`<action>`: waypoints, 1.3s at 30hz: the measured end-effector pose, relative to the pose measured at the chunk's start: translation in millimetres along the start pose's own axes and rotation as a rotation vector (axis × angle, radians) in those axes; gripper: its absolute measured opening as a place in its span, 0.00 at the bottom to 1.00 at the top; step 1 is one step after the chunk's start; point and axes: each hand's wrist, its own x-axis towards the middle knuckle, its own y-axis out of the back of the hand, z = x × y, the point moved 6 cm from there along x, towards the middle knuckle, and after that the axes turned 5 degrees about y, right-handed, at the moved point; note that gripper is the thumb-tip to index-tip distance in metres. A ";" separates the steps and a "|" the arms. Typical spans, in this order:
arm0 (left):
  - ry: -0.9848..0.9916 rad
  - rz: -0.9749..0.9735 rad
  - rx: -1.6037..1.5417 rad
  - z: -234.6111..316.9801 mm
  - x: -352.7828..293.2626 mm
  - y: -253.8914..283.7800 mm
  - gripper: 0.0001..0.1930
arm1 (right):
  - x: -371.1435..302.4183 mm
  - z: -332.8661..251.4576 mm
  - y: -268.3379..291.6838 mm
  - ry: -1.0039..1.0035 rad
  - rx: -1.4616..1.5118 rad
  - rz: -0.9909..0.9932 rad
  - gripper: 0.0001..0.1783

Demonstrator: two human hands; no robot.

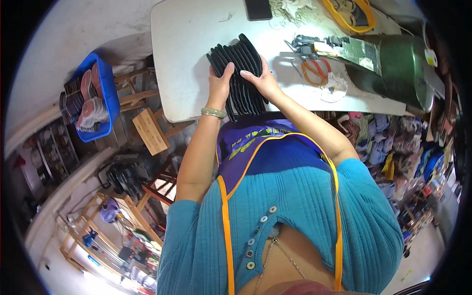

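Note:
A thick stack of black, flat, slightly curved pieces shaped like shoe insoles (239,58) is held between my two hands over the white table. My left hand (221,84) presses on its left side, thumb on the near face, fingers hidden behind. On the opposite side, my right hand (265,82) grips the stack with its thumb laid across the edges. The pieces stand on edge, side by side, their lower ends reaching toward the table's near edge. A pale green bangle (213,112) circles my left wrist.
On the white table (182,59) lie a dark phone (258,9), orange-handled scissors (315,72) and tangled thread (290,12). A sewing machine (314,45) and a green curved housing (405,71) occupy the right. A blue basket (112,93) of stacked insoles stands at left beside a wooden stool (150,131).

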 end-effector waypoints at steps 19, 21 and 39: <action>-0.566 -0.633 0.317 51.2 -49.3 43.7 0.36 | -86.6 -95.7 -32.1 0.656 -0.520 0.087 0.59; -0.418 -0.547 0.647 54.2 -40.6 50.7 0.36 | -77.6 -100.5 -27.7 0.502 -0.532 0.089 0.57; 0.196 -1.030 0.497 40.6 4.0 79.5 0.34 | -117.5 -30.3 -85.5 -0.062 -0.047 -0.236 0.57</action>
